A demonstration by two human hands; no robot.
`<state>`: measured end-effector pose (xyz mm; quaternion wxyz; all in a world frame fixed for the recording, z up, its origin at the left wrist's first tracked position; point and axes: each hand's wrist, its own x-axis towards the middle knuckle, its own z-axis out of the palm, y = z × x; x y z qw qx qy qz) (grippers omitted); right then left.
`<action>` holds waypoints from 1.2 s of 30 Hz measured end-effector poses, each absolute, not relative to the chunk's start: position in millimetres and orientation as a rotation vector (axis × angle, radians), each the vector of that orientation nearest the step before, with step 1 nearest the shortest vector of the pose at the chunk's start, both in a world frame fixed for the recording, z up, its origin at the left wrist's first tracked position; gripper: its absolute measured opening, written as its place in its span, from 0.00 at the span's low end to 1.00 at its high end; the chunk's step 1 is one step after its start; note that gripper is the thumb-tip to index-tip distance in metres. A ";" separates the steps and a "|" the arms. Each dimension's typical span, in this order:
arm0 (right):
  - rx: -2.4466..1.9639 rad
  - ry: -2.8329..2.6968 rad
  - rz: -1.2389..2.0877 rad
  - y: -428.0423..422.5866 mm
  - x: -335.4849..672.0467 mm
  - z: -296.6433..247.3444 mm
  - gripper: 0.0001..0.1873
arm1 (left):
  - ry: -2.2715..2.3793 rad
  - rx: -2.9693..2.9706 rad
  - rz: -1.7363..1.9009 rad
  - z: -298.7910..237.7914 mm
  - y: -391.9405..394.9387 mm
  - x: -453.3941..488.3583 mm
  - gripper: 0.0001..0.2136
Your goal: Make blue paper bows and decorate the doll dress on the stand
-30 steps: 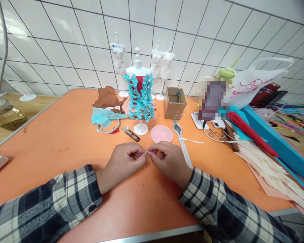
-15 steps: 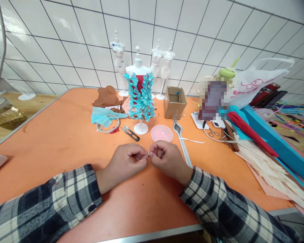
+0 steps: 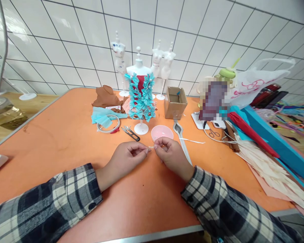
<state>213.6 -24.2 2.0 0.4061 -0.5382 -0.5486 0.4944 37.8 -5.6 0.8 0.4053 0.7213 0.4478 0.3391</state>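
Note:
My left hand (image 3: 128,158) and my right hand (image 3: 168,153) rest side by side on the orange table (image 3: 66,135), fingers curled into pinches. Between the fingertips spans a tiny pale piece (image 3: 151,147), held at both ends; it is too small to name. Just beyond my right hand stands a small pink bowl (image 3: 161,132). Farther back a white mannequin on a stand (image 3: 141,98) wears a red dress covered with teal paper bows.
Thread snips (image 3: 130,132), a wire coil (image 3: 108,124) on teal paper and brown fabric (image 3: 106,97) lie left of the mannequin. A cardboard box (image 3: 175,103), a metal tool (image 3: 181,141), three bare mannequins, scissors (image 3: 213,132), a plastic bag and paper sheets (image 3: 268,168) fill the right.
My right hand has shifted slightly up and right, toward the pink bowl, so the fingertips are a little farther apart and the tiny piece shows between them. The left hand has barely moved.

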 end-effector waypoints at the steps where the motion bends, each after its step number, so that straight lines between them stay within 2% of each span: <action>1: -1.378 -1.429 1.151 -23.5 214.8 1.7 0.05 | 1.115 1.801 0.840 1.3 -5.1 37.9 0.09; 5: -1.406 -1.727 0.614 -26.1 216.8 2.9 0.01 | 1.058 1.802 0.800 4.5 -6.3 37.1 0.11; 8: -1.377 -1.911 0.416 -30.9 215.8 4.5 0.02 | 1.026 1.841 0.787 5.0 -8.1 36.9 0.11; 20: -1.254 -2.022 0.486 -29.1 216.9 2.9 0.04 | 1.092 2.103 0.808 4.0 -9.6 32.8 0.10; 26: -1.297 -2.024 0.392 -34.5 215.4 5.4 0.04 | 1.114 1.799 0.835 4.7 -10.4 37.2 0.10; 36: -1.240 -2.006 0.322 -35.4 217.2 6.1 0.05 | 1.122 1.660 0.759 8.4 -10.1 37.2 0.12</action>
